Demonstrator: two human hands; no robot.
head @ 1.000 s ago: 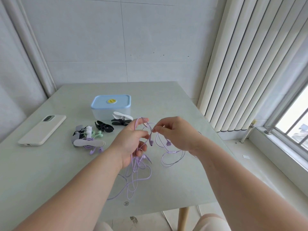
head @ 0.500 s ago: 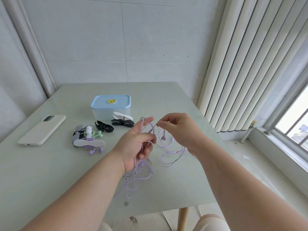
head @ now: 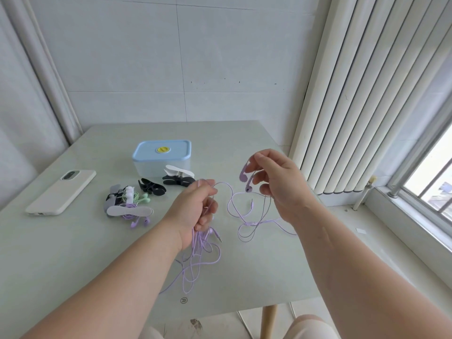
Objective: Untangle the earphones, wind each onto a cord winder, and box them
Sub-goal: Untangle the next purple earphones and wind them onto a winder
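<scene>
My left hand (head: pixel 198 211) grips a bundle of purple earphone cord (head: pixel 200 255) above the table, and loops of it hang down onto the tabletop. My right hand (head: pixel 278 184) is raised to the right and pinches a purple earbud (head: pixel 243 176); cord runs from it back to the left hand. Left of the hands lies a pile of wound earphones on winders (head: pixel 129 206), purple, green and black. Two black winders (head: pixel 151 188) and a white one (head: pixel 178 170) lie in front of the closed blue-lidded box (head: pixel 161 152).
A white phone (head: pixel 61 192) lies face down at the table's left. The table's near edge (head: pixel 220 311) runs just below the hanging cord, with a wooden leg under it. Vertical blinds and a window stand to the right.
My right hand has pulled up and to the right with an earbud, drawing the cord out from the left hand. The two hands were touching and are now apart.
</scene>
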